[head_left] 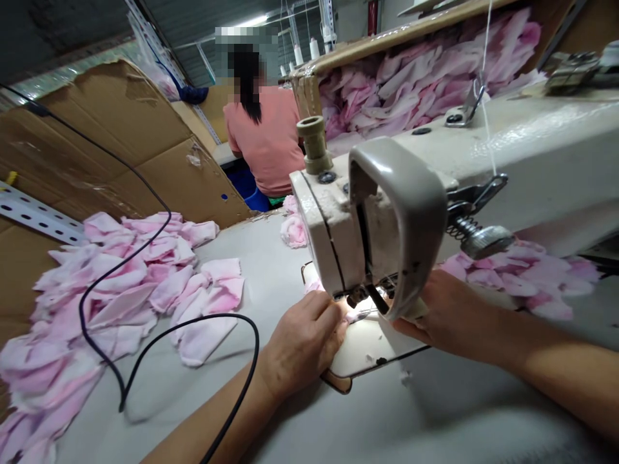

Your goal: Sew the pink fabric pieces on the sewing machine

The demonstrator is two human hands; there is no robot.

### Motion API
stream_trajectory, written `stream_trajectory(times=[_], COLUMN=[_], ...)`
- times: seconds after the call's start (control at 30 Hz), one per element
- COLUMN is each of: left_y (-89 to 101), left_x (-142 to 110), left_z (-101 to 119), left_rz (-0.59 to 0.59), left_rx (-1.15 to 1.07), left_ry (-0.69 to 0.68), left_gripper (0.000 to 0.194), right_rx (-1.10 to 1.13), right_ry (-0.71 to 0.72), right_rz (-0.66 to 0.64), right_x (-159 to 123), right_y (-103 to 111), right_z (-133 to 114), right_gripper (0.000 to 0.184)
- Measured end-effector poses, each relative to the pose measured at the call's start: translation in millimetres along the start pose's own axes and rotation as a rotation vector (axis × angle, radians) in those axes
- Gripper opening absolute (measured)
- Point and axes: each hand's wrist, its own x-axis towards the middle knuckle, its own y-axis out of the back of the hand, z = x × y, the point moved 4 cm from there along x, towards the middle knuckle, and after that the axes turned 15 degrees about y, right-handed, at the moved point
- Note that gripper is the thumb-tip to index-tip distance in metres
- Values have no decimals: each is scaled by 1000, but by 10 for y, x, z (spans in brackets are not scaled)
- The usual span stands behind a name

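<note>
A white sewing machine (pixel 319 225) stands before me, its lamp lighting the needle area. My left hand (pixel 309 335) lies to the left of the needle with curled fingers, closed on a small piece of pink fabric (pixel 314 285) that shows only in part. On the right of the machine head, my right hand (pixel 449 316) reaches in close to the needle. The grey looped guard (pixel 420 193) covers most of its fingertips, so whether they hold anything is hidden. The metal needle plate (pixel 370 345) lies under both hands.
Pink and white fabric pieces (pixel 126 277) are heaped on the left of the table (pixel 271 277); more pieces (pixel 527 277) lie behind my right arm. A black cable (pixel 193 319) loops across my left forearm. Beyond are a cardboard panel (pixel 120 142) and a seated person (pixel 264 135).
</note>
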Motion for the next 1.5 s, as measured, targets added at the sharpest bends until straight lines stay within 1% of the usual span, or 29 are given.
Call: stream_trajectory(times=[0.1, 0.2, 0.27, 0.33, 0.4, 0.47, 0.6, 0.7, 0.8, 0.97, 1.1, 1.2, 1.37, 1.5], left_y=[83, 102, 101, 100, 104, 114, 130, 129, 116, 51, 48, 50, -9, -37], left_x=[26, 49, 62, 72, 79, 83, 84, 78, 59, 11, -2, 10, 22, 21], left_z=[1, -38, -61, -73, -72, -60, -29, -29, -50, -70, -47, -33, -30, -61], left_rz=[40, 53, 83, 113, 134, 151, 171, 179, 156, 23, 26, 29, -70, 4], left_rx=[-36, -61, -78, -96, -106, -102, -82, -92, -100, -6, 36, 46, 88, 181], left_ry=[-5, 15, 16, 9, 4, 2, -12, -24, -31, -74, -114, -111, -116, -84], left_gripper=[15, 11, 12, 13, 14, 14, 15, 13, 10, 5, 5, 10, 22, 27], right_rx=[6, 53, 76, 45, -11, -29, -24, -94, -109, -54, -37, -43, -60, -61], right_ry=[3, -8, -1, 34, 76, 90, 43, 106, 131, 128, 102, 86, 54, 27], right_rz=[47, 52, 54, 96, 166, 189, 145, 176, 209, 195, 182, 172, 157, 185], right_x=[1, -29, -51, -53, -31, 8, 61, 63, 65, 72, 39, 19, 22, 47], right_y=[42, 51, 43, 49, 69, 71, 4, -36, -36, 13, 15, 6, 40, 97], right_z=[-6, 11, 20, 7, -29, -72, -133, -188, -209, -228, -237, -237, -229, -228], right_gripper=[15, 17, 18, 24, 32, 36, 33, 31, 32, 35, 35, 35, 36, 31])
